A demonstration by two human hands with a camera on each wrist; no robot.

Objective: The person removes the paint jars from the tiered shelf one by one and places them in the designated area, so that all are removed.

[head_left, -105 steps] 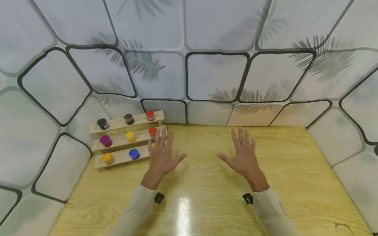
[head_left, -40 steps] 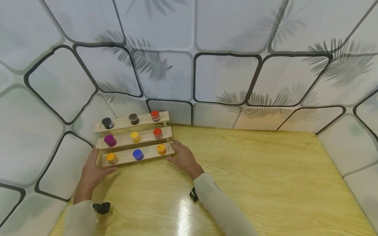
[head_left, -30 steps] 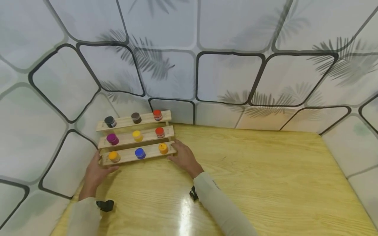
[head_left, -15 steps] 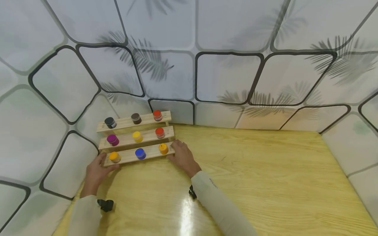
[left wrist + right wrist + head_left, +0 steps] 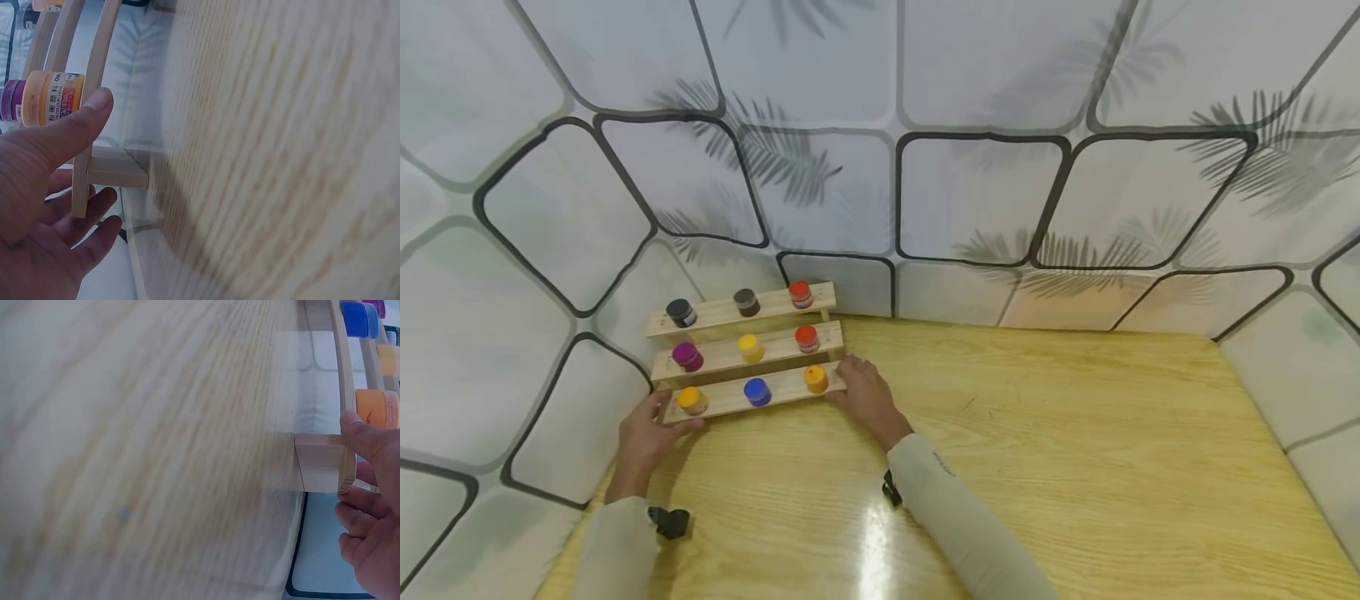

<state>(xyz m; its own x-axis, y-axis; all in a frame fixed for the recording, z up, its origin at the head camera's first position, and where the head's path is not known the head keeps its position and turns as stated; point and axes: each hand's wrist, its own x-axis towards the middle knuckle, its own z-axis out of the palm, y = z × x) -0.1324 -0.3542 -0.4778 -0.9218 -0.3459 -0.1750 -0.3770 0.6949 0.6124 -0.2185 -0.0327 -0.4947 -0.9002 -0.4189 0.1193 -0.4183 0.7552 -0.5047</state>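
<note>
- Holding the left end of the lowest tier (image 5: 725,398), the person's left grip (image 5: 646,437) is narrow, fingers curled round the board; seconds earlier it was spread over the bench (image 5: 1037,417).
- Rack (image 5: 715,313): three-tiered, bearing nine jars, standing at the bench's left near the wall; no shift of place is apparent.
- Right grip (image 5: 868,398): likewise narrow on the tier's right end, having crossed from mid-bench; with both ends held, the rack is probably under two-handed control.
- Left wrist view: reveals the left support (image 5: 119,170) and a printed label (image 5: 61,97) on the left jar, both indistinct from the head.
- Head view: alone shows all nine jars, including the blue-lidded jar (image 5: 757,392) at the tier's centre.
- Right wrist view: exposes the right support (image 5: 320,464) and the thumb against the board's front edge.
</note>
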